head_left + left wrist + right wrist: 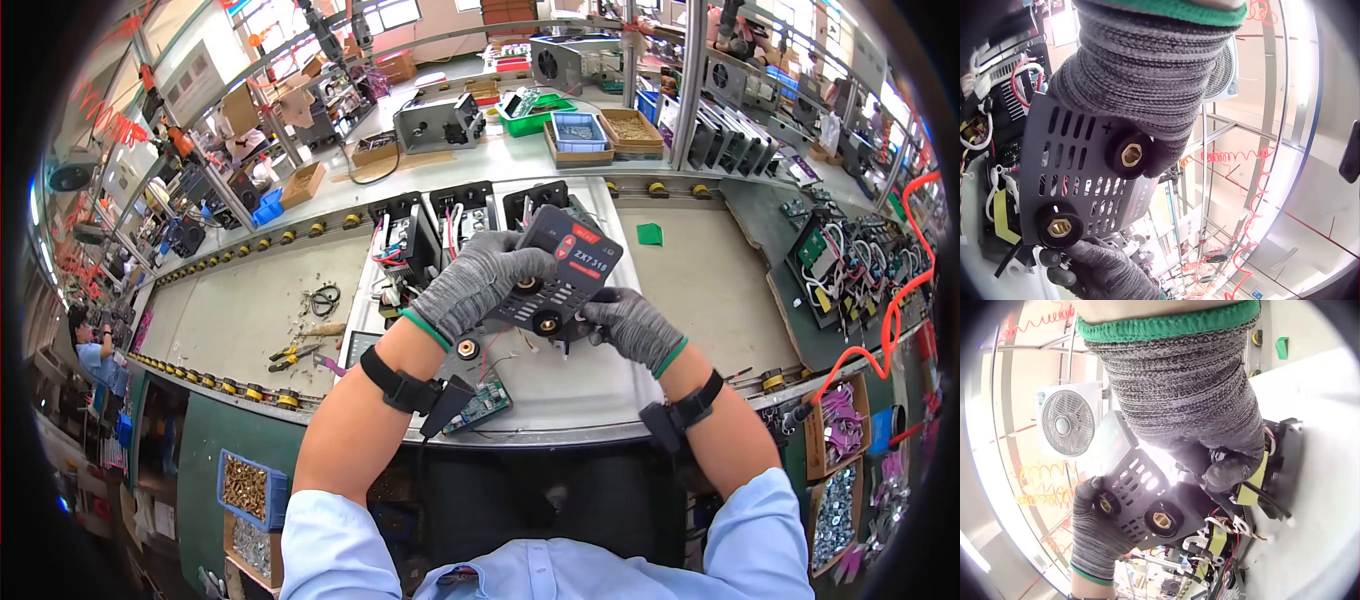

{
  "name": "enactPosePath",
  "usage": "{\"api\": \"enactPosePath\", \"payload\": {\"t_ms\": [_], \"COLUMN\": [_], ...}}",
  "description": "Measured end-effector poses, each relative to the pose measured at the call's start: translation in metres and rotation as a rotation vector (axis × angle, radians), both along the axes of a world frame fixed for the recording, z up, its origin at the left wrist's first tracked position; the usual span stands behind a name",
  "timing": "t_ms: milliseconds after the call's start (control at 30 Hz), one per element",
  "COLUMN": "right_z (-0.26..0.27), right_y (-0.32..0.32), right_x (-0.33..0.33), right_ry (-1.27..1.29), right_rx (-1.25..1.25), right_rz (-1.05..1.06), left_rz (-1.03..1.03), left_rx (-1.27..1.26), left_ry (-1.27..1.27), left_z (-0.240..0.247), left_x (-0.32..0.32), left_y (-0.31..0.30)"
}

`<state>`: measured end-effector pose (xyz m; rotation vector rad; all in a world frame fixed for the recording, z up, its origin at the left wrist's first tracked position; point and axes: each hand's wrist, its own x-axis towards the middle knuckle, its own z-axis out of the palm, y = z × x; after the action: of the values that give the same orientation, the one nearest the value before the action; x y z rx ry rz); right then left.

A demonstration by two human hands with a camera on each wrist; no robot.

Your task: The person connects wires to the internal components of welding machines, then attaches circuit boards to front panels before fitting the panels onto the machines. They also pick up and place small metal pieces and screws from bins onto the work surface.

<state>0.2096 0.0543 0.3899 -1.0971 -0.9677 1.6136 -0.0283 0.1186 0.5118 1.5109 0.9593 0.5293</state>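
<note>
A dark vented front panel (572,262) marked ZX7315, with two round black sockets with brass centres, is held tilted above the worktable. The gloved left hand (478,282) grips its upper left edge, thumb across the face; in the left wrist view that hand (1138,81) covers the edge by one socket (1130,155). At the lower right corner, the gloved right hand (636,325) has its fingers curled near the other socket (547,322). In the right wrist view the right hand's thumb and fingers (1225,474) pinch something small and partly hidden behind the panel (1141,487).
Behind the panel stand open black units with wires (405,235). A green circuit board (482,405) and a brass-centred socket (467,349) lie near the front edge. Yellow-handled pliers (292,356) lie left. Wired assemblies (850,250) and a red coiled hose (890,320) are at the right.
</note>
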Motion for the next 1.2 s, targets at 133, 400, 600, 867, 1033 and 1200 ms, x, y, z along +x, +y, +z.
{"api": "enactPosePath", "payload": {"t_ms": [133, 400, 600, 867, 1033, 1200], "right_z": [-0.036, -0.065, -0.063, -0.047, -0.033, -0.013], "right_y": [-0.019, -0.025, -0.036, -0.049, -0.032, -0.021], "right_x": [-0.009, -0.066, -0.079, -0.074, -0.070, -0.043], "right_ry": [0.033, 0.107, 0.189, 0.340, 0.143, 0.000], "right_rx": [0.060, 0.072, -0.061, -0.047, -0.063, -0.078], "right_rz": [-0.132, -0.335, -0.380, -0.327, -0.195, 0.104], "left_rz": [-0.017, -0.006, 0.004, 0.054, 0.080, 0.133], "left_rx": [0.226, 0.301, 0.252, 0.211, 0.211, -0.085], "left_ry": [0.323, 0.456, 0.443, 0.290, 0.241, -0.091], "left_z": [-0.003, 0.002, -0.002, 0.003, -0.015, -0.025], "left_x": [0.004, 0.006, 0.007, -0.008, -0.020, -0.023], "left_y": [-0.011, -0.010, -0.016, -0.027, -0.017, -0.025]}}
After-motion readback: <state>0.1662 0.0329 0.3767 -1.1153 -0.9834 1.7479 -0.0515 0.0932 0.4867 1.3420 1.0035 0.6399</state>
